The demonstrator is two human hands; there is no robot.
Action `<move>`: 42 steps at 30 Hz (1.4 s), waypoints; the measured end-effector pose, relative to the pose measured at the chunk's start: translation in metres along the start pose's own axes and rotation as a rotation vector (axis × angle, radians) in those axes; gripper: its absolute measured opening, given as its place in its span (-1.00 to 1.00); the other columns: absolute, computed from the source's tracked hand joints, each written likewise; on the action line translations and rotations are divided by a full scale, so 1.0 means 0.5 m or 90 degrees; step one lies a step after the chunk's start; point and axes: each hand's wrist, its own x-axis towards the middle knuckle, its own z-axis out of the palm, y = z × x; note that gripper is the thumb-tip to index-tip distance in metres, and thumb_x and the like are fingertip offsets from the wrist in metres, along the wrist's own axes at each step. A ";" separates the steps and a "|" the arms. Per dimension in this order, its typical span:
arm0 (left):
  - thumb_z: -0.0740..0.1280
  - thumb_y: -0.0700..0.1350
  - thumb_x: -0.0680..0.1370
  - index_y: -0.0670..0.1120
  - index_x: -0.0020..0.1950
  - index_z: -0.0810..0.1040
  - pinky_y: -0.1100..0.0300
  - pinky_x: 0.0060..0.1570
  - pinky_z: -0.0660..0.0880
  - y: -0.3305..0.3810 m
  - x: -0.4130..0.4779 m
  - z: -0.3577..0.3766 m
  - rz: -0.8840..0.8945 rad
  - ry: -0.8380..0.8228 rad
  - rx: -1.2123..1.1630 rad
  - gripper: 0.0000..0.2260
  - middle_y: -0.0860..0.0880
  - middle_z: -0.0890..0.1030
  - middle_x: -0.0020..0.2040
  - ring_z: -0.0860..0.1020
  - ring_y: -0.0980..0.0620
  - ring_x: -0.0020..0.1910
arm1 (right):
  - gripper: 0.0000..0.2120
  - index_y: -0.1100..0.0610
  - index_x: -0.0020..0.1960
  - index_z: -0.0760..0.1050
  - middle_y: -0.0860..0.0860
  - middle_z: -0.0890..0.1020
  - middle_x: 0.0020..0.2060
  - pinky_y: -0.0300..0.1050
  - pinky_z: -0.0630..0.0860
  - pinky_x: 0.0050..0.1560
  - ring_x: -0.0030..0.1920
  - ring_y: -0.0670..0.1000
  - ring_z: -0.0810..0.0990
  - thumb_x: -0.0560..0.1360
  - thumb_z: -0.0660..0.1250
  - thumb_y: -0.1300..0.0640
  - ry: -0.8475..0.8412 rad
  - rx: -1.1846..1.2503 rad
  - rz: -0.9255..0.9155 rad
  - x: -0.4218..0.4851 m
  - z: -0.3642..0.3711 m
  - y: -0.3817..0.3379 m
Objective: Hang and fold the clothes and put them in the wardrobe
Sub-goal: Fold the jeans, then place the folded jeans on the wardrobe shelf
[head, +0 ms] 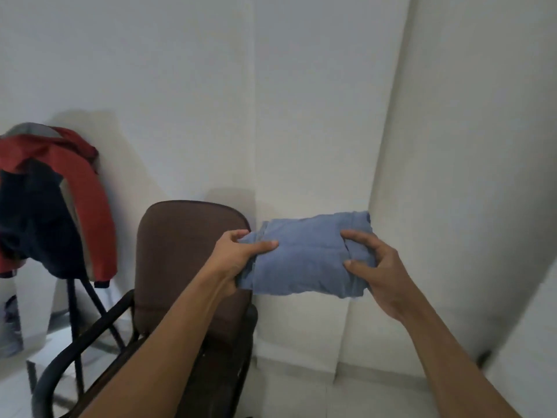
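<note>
A folded light-blue garment [307,254] is held in the air in front of a white wall, just right of a brown chair. My left hand [238,257] grips its left end, thumb on top and fingers curled underneath. My right hand [373,267] grips its right end, fingers pinching into the folds. The bundle lies roughly level between both hands.
A brown padded chair [180,260] with black armrests stands below left. Further left, a red, navy and grey jacket [54,203] hangs over a black stand. White panels [452,146] fill the right side, perhaps a wardrobe door. Pale floor lies beneath.
</note>
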 end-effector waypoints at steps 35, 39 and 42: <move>0.68 0.09 0.17 0.03 0.11 0.50 0.30 -0.19 0.61 -0.106 -0.897 1.058 0.229 -0.872 0.036 -0.39 0.05 0.61 0.10 0.64 0.09 -0.01 | -0.47 -0.01 0.33 0.48 -0.51 0.47 0.16 -0.49 0.48 0.06 0.16 -0.48 0.44 0.45 0.44 0.38 0.879 -0.573 -0.103 -1.307 -0.401 -0.533; 0.70 -0.07 0.20 -0.02 0.11 0.51 0.25 -0.16 0.63 -0.119 -1.016 1.113 0.240 -0.954 -0.017 -0.42 0.04 0.62 0.09 0.65 0.19 -0.07 | -0.48 -0.05 0.29 0.50 -0.37 0.43 0.24 -0.50 0.49 -0.04 0.12 -0.49 0.46 0.46 0.42 0.41 0.965 -0.586 -0.079 -1.422 -0.379 -0.570; 0.72 0.00 0.16 0.02 0.10 0.52 0.06 -0.03 0.66 -0.132 -1.074 1.159 0.257 -0.984 -0.034 -0.39 0.03 0.63 0.12 0.66 0.10 0.02 | -0.48 -0.09 0.23 0.53 -0.39 0.47 0.20 -0.45 0.51 0.00 0.10 -0.45 0.49 0.45 0.42 0.42 1.012 -0.591 -0.065 -1.479 -0.380 -0.588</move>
